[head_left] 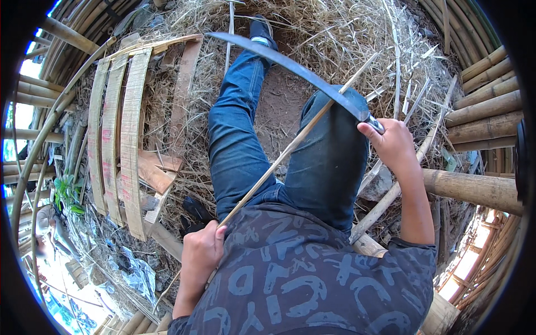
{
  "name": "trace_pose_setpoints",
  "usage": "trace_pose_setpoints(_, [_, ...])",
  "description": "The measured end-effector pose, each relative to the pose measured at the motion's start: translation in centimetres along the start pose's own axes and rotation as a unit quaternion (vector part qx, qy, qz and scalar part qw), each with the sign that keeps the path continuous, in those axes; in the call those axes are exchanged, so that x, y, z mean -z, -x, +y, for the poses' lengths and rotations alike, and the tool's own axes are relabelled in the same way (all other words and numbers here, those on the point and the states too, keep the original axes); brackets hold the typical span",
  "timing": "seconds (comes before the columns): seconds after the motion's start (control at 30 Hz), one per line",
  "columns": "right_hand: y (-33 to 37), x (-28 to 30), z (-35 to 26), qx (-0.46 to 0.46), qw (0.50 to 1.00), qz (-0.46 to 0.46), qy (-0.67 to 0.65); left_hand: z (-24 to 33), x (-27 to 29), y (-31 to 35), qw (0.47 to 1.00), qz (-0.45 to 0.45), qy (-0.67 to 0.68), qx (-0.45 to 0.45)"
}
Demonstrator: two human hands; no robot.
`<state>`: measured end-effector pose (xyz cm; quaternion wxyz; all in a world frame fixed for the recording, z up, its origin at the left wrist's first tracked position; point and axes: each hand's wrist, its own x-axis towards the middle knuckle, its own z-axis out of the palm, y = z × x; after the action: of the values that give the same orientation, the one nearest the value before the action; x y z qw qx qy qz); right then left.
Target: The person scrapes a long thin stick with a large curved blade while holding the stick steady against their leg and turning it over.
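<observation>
Diagonally, a long pale stick (285, 153) runs from near left to far right, crossed by a curved knife (304, 72). The left hand (201, 248) is clamped on the stick, the right hand (393, 144) around the knife's handle (376, 125). Ideally, strokes run shallow, away from the left hand.

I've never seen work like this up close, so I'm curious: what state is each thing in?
Left fingers: closed on the strip
Strip: slanting away from the left fingers toward the upper right
Right fingers: closed on the knife
Knife: unsheathed, crossing over the strip; contact unclear
Slats: side by side, at left
Straw: loose, strewn on the ground
Plastic: crumpled
</observation>
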<state>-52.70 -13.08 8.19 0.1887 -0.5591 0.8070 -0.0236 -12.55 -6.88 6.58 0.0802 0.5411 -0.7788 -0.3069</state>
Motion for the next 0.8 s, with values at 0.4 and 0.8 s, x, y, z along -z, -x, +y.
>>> trace_pose_setpoints(0.4, [0.8,-0.4,-0.2,0.025,0.999,0.045,-0.006,-0.7,0.3,-0.2,1.0,0.005,0.02,0.0])
trace_pose_setpoints(0.8, [0.3,-0.6,0.7,0.023,0.999,0.049,0.009,-2.1,0.8,3.8,0.995,-0.051,0.054,0.062])
